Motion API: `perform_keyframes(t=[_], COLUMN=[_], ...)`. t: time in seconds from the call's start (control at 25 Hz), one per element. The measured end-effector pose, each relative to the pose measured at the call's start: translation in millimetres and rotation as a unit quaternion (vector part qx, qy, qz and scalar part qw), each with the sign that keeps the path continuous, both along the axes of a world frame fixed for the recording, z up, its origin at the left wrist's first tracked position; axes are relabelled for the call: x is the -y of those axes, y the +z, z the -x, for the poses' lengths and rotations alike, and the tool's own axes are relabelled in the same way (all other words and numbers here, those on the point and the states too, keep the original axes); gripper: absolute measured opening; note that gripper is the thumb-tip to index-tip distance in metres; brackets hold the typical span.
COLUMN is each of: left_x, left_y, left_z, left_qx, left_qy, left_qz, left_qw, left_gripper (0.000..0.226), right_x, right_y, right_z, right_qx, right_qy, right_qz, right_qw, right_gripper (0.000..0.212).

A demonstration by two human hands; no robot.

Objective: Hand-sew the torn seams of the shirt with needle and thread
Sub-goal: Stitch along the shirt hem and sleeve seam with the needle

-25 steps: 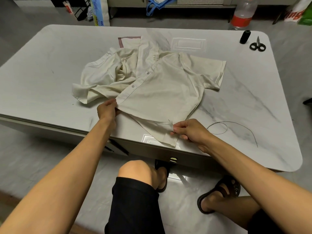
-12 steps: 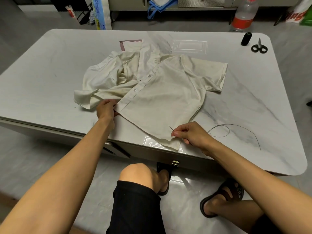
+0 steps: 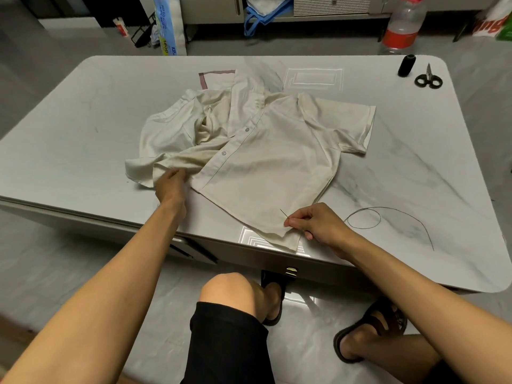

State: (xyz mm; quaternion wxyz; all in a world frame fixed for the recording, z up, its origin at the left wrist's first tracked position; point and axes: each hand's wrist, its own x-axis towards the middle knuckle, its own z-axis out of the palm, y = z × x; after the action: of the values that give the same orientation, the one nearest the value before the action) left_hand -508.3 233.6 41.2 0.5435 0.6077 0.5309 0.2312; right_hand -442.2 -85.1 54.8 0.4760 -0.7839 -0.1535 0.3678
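"Where's the cream shirt?"

"Spread on the marble table, its hem corner at the near edge. The left hand grips its crumpled half."

"And the other?"

"The right hand, fingers curled, pinches the needle over that corner. Dark thread loops just beside it. The black spool and scissors sit at the far right corner."

Cream shirt flat; needle upright
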Motion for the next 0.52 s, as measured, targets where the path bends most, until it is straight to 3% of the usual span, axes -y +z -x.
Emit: perform_keyframes(t=[0.16, 0.52], left_x=[6.7, -17.8], left_y=[5.3, -4.4], left_z=[-12.3, -5.5], left_qx=[0.019, -0.049], left_qy=[-0.087, -0.043], left_qz=[0.031, -0.060], left_qw=[0.996, 0.996], left_gripper=[0.020, 0.041], right_x=[-0.7, 8.1], right_y=[-3.9, 5.1], right_z=[-0.8, -3.3], right_qx=[0.017, 0.043], right_qy=[0.010, 0.042], right_qz=[0.019, 0.016], right_qw=[1.000, 0.998], right_gripper=[0.014, 0.014])
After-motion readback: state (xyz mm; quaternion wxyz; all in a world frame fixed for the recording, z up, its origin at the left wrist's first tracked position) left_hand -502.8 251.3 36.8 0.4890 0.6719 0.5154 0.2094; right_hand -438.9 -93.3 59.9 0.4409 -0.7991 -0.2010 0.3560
